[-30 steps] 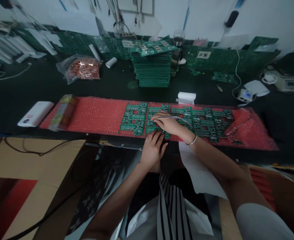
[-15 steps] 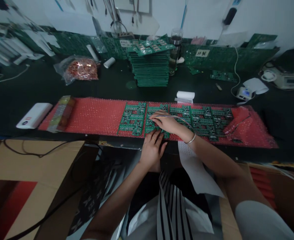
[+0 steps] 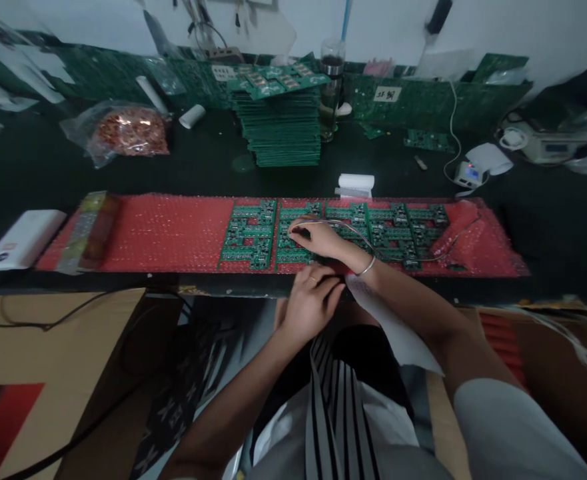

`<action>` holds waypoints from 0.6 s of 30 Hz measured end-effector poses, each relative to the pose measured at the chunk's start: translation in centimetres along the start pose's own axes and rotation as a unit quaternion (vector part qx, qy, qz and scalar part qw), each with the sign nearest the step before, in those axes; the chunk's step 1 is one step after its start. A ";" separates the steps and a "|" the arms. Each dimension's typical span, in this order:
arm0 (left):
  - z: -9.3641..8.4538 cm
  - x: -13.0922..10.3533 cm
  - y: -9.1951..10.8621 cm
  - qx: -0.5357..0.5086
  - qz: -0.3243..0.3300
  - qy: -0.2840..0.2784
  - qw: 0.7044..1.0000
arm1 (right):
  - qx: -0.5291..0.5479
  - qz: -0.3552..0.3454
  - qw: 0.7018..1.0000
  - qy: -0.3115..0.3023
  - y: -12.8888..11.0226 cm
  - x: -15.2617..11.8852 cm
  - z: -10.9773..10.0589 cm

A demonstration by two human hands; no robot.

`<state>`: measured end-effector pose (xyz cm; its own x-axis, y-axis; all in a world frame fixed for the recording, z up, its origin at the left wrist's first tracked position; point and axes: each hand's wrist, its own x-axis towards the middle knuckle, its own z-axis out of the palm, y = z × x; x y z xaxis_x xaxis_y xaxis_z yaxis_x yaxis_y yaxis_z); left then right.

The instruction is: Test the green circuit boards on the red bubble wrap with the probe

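My right hand is closed in a pinch on a thin bundle of coloured wires, over the second circuit board from the left. From the fingers, the wires curve rightward across the neighbouring boards. My left hand, with a ring on one finger, is at the table's front edge, just below that board. Its fingers are curled towards the thumb; whatever they hold is hidden. Several green circuit boards lie in a row on red bubble wrap, the leftmost board uncovered by either hand.
Behind the row stands a tall stack of green boards beside a glass bottle. A bag of copper-coloured parts lies at back left. A taped block and a white power bank sit left. A small lit device is at right.
The whole view has shifted. My left hand has drawn back off the board's front edge, and its fingers have curled. My right hand stays over the same board with the wires.
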<state>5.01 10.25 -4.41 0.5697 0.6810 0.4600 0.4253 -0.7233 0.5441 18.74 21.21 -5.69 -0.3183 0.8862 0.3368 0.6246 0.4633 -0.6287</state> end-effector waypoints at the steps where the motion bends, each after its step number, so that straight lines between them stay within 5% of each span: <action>1: 0.3 0.2 0.6 -0.037 0.019 -0.033 0.999 | 0.009 -0.001 1.000 0.003 0.0 0.0 0.0; 4: 1.6 0.6 1.7 -0.081 0.043 -0.152 0.984 | 0.025 -0.002 1.000 0.003 0.0 -0.1 -0.1; 7: 2.8 0.4 1.7 -0.042 0.029 -0.210 0.976 | 0.026 -0.002 1.000 -0.001 -0.2 -0.1 -0.2; 18: 6.4 -2.4 0.9 -0.020 0.050 -0.055 0.997 | 0.037 0.011 0.999 0.003 0.0 -0.2 0.0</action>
<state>8.48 7.22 -9.53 0.6825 0.5875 0.4348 0.3354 -0.7803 0.5278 18.83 21.00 -5.71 -0.3011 0.8958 0.3268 0.5763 0.4440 -0.6861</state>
